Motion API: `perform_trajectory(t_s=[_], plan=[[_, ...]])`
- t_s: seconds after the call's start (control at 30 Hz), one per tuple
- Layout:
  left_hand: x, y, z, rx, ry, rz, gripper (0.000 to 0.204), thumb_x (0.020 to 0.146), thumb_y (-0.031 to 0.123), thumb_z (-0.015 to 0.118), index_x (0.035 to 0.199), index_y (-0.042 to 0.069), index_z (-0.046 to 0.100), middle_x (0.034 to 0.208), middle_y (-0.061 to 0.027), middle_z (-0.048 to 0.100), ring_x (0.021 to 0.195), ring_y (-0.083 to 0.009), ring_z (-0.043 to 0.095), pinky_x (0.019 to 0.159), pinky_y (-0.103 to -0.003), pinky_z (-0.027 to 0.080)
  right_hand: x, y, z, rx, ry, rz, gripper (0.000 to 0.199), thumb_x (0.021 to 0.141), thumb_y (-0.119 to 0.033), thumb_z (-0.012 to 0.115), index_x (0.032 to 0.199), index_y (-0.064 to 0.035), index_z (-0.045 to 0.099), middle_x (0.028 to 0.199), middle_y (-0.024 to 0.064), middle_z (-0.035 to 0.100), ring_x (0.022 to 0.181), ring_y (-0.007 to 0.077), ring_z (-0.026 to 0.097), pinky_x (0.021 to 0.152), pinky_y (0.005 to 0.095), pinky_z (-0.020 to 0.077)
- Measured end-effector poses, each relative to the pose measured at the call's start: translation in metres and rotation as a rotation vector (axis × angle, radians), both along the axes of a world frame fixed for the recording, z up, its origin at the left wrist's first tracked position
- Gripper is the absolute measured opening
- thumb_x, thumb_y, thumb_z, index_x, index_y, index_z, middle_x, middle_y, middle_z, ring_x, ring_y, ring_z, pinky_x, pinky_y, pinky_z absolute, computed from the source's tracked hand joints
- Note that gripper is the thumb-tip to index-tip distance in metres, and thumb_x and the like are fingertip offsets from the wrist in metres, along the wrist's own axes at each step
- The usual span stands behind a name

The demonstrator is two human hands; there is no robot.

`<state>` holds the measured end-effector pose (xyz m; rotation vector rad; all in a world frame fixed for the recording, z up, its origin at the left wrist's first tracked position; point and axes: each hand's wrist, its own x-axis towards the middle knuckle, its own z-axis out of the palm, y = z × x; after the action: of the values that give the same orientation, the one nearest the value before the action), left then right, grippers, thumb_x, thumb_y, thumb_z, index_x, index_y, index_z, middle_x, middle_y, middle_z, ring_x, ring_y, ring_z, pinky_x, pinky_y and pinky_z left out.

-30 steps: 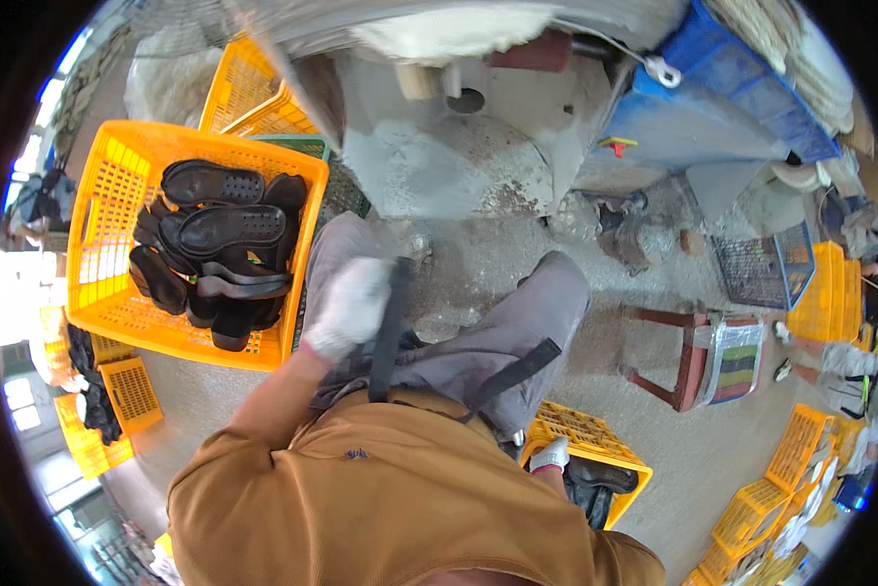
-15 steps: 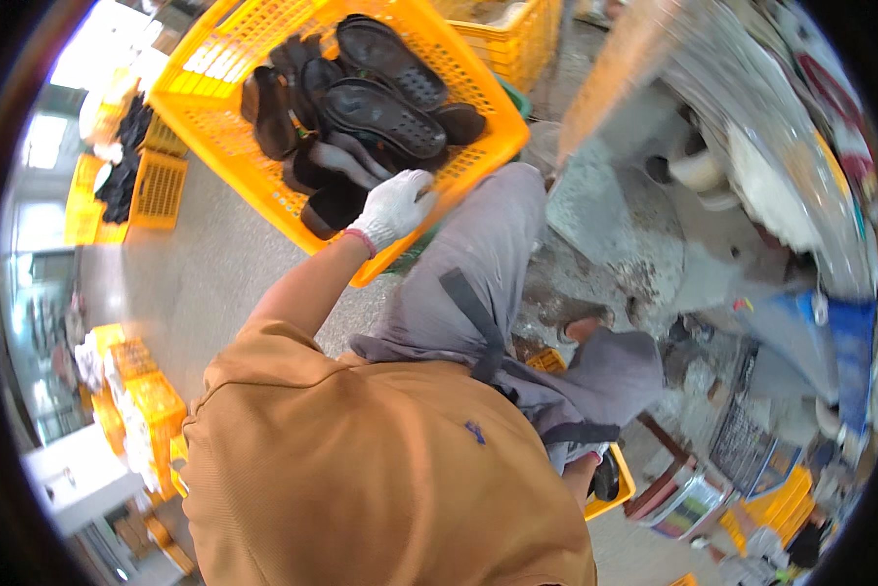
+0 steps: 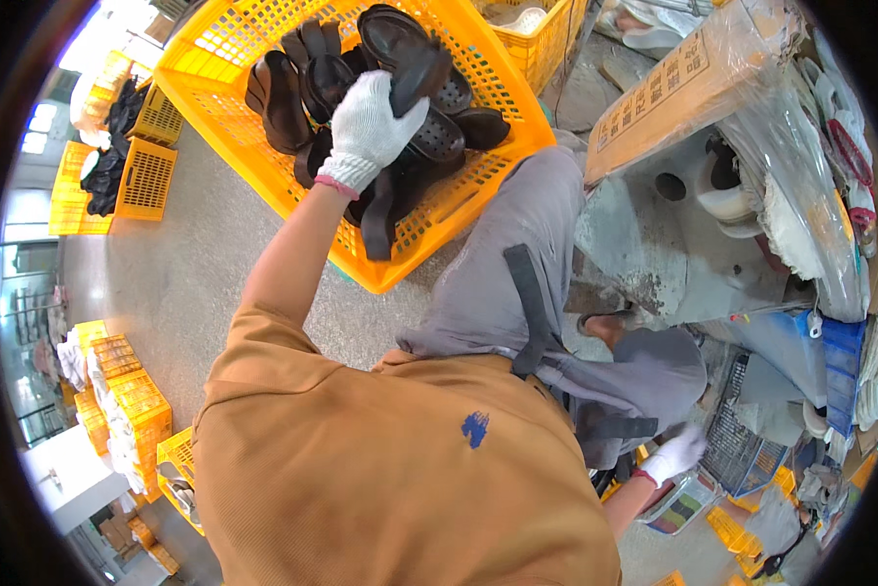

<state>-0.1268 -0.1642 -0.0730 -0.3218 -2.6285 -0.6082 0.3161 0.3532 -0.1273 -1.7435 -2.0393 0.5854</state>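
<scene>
My left hand [image 3: 366, 125], in a white knitted glove with a pink cuff, is over a large yellow crate [image 3: 288, 188]. Its fingers and thumb are closed on a dark shoe sole [image 3: 422, 78], raised above the others. Beneath lie several more dark soles [image 3: 281, 109], some with holes through the heel. At the lower right, beyond my knee, is my right hand [image 3: 675, 455], gloved the same way. Motion blurs its fingers, and I cannot make out anything in them. A smaller yellow crate is partly hidden below that arm.
My grey-trousered leg [image 3: 502, 239] is against the crate's near right side. To the right stand a plastic-wrapped cardboard box [image 3: 649, 103] and a dusty grey machine part [image 3: 620, 234]. A grey mesh basket [image 3: 742, 454] lies by my right hand. More yellow crates [image 3: 146, 181] stand at the left.
My left hand has moved from the crate's near edge to the middle of the pile and lifted a sole. My right hand, mostly hidden before, has come out to the right.
</scene>
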Motion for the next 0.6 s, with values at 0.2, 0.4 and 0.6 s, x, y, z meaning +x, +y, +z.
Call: perform_trajectory(t_s=[0.2, 0.4, 0.6], plan=[[0.133, 0.141, 0.112, 0.052, -0.007, -0.706, 0.035, 0.073, 0.019, 0.082, 0.101, 0.005, 0.067, 0.093, -0.0174, 0.064, 0.090, -0.0418, 0.064, 0.081, -0.052, 0.054, -0.172, -0.159, 0.076, -0.786, 0.865, 1.113, 0.074, 0.100, -0.014, 0.068, 0.163, 0.0008, 0.033, 0.157, 0.0214, 0.049, 0.140, 0.0299, 0.056, 0.114, 0.0403, 0.0514], [0.134, 0.123, 0.072, 0.188, 0.036, -0.602, 0.078, 0.081, 0.028, 0.090, 0.143, -0.006, 0.057, 0.149, -0.0292, 0.056, 0.139, -0.0407, 0.055, 0.115, -0.048, 0.045, -0.213, -0.196, 0.070, -0.938, 0.928, 0.871, 0.048, 0.108, -0.029, 0.065, 0.145, 0.0018, 0.061, 0.131, 0.0071, 0.070, 0.120, 0.0163, 0.062, 0.109, 0.0353, 0.0478], [0.054, 0.075, 0.016, 0.094, -0.443, -0.628, 0.020, 0.103, 0.017, 0.062, 0.095, 0.000, 0.068, 0.088, -0.0183, 0.063, 0.083, -0.0325, 0.061, 0.079, -0.042, 0.051, -0.185, -0.164, 0.056, -0.814, 0.626, 0.959, 0.040, 0.104, -0.035, 0.069, 0.122, 0.0014, 0.072, 0.098, 0.0111, 0.074, 0.094, 0.0193, 0.068, 0.087, 0.0384, 0.0531]])
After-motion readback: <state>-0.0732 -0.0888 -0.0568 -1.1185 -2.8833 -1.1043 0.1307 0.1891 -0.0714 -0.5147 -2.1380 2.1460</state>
